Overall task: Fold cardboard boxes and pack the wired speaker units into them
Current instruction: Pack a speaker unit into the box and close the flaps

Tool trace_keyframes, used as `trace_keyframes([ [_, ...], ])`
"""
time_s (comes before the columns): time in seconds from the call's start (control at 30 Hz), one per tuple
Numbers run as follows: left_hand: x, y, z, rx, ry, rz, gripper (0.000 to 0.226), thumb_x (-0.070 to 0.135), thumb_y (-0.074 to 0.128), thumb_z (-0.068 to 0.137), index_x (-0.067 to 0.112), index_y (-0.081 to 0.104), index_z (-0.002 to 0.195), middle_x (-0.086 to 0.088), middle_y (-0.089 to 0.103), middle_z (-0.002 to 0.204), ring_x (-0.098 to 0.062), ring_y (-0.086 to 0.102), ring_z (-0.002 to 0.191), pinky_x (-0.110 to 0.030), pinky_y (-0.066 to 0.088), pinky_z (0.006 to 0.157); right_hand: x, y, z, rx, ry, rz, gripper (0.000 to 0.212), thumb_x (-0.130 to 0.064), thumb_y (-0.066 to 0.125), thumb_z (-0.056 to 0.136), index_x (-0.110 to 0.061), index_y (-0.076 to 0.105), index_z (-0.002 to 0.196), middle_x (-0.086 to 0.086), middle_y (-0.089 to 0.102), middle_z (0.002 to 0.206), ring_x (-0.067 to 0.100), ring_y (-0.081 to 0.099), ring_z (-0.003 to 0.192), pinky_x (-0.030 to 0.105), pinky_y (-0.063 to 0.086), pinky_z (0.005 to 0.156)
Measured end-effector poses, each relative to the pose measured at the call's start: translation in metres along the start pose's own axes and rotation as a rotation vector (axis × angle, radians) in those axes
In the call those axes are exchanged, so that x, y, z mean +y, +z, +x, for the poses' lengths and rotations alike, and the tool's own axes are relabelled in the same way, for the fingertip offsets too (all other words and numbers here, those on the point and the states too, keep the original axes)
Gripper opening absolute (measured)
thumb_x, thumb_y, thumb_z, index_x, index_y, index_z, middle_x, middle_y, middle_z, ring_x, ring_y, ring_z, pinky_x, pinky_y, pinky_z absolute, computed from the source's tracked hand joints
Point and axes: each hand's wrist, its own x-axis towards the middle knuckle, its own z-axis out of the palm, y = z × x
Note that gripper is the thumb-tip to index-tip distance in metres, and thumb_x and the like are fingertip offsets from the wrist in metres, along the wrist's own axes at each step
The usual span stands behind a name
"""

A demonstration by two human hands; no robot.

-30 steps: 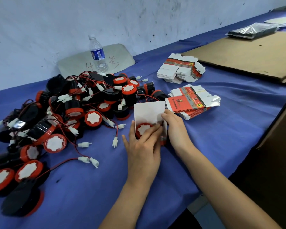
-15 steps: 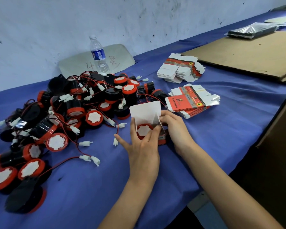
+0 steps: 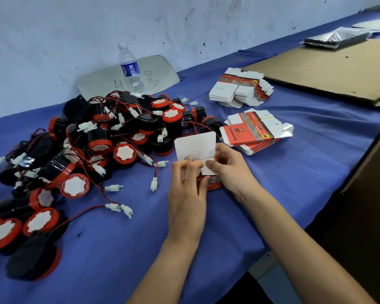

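My L hand (image 3: 185, 194) & R hand (image 3: 233, 170) fingers pinch box (image 3: 214, 185) flaps (image 3: 208, 170) in; next: fold lid (image 3: 195, 145) down, tuck.

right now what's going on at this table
A person is closing a small red and white box on the blue table. The left hand and right hand grip it and fold its side flaps inward; the large white lid flap stands upright, not yet shut. A pile of wired speaker units lies to its left, stacks of flat boxes behind.
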Motion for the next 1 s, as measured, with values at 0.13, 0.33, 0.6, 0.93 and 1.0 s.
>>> trace_keyframes([
  [0.13, 0.001, 0.005, -0.002, -0.092, 0.033, 0.101, 0.042, -0.008, 0.061, 0.086, 0.009, 0.062, 0.124, -0.007, 0.054, 0.125, -0.023, 0.057, 0.112, -0.038, 0.054, 0.088, -0.002, 0.004, -0.002, 0.002, -0.091, -0.014, 0.035, 0.014, 0.049, 0.086, -0.009, 0.061, 0.109, 0.014, 0.069, 0.101, 0.036, 0.063, 0.101, 0.044, 0.052, 0.086],
  [0.33, -0.006, 0.004, 0.0, -0.137, 0.029, 0.059, 0.018, 0.008, 0.068, 0.085, 0.006, 0.068, 0.103, -0.004, 0.066, 0.111, -0.025, 0.059, 0.106, -0.039, 0.047, 0.091, -0.008, 0.008, -0.005, 0.071, -0.176, 0.119, 0.012, -0.02, 0.055, 0.08, -0.011, 0.057, 0.072, 0.005, 0.057, 0.075, 0.013, 0.051, 0.073, 0.029, 0.042, 0.068],
  [0.6, -0.007, 0.006, 0.004, -0.174, 0.021, -0.013, 0.021, 0.016, 0.077, 0.077, 0.008, 0.066, 0.093, 0.0, 0.067, 0.099, -0.02, 0.058, 0.096, -0.028, 0.043, 0.087, -0.004, 0.005, -0.002, 0.141, -0.267, -0.078, 0.012, -0.008, 0.063, 0.088, -0.02, 0.066, 0.087, 0.007, 0.069, 0.082, 0.026, 0.067, 0.08, 0.04, 0.054, 0.076],
  [0.93, -0.011, 0.006, 0.004, 0.03, 0.048, -0.032, 0.017, -0.006, 0.075, 0.075, 0.009, 0.067, 0.08, 0.005, 0.051, 0.092, -0.013, 0.044, 0.089, -0.01, 0.037, 0.077, 0.001, -0.001, -0.009, 0.011, -0.339, -0.361, 0.011, 0.0, 0.061, 0.089, -0.003, 0.067, 0.098, -0.004, 0.069, 0.103, -0.005, 0.06, 0.1, 0.018, 0.046, 0.09],
  [1.0, -0.011, 0.006, 0.003, 0.071, 0.014, -0.054, 0.024, -0.004, 0.077, 0.073, 0.011, 0.062, 0.084, 0.007, 0.041, 0.096, -0.014, 0.043, 0.089, -0.014, 0.039, 0.075, 0.004, -0.004, -0.011, -0.034, -0.337, -0.388, 0.008, 0.0, 0.06, 0.089, -0.001, 0.064, 0.097, -0.003, 0.068, 0.108, -0.021, 0.052, 0.101, 0.006, 0.039, 0.089],
])
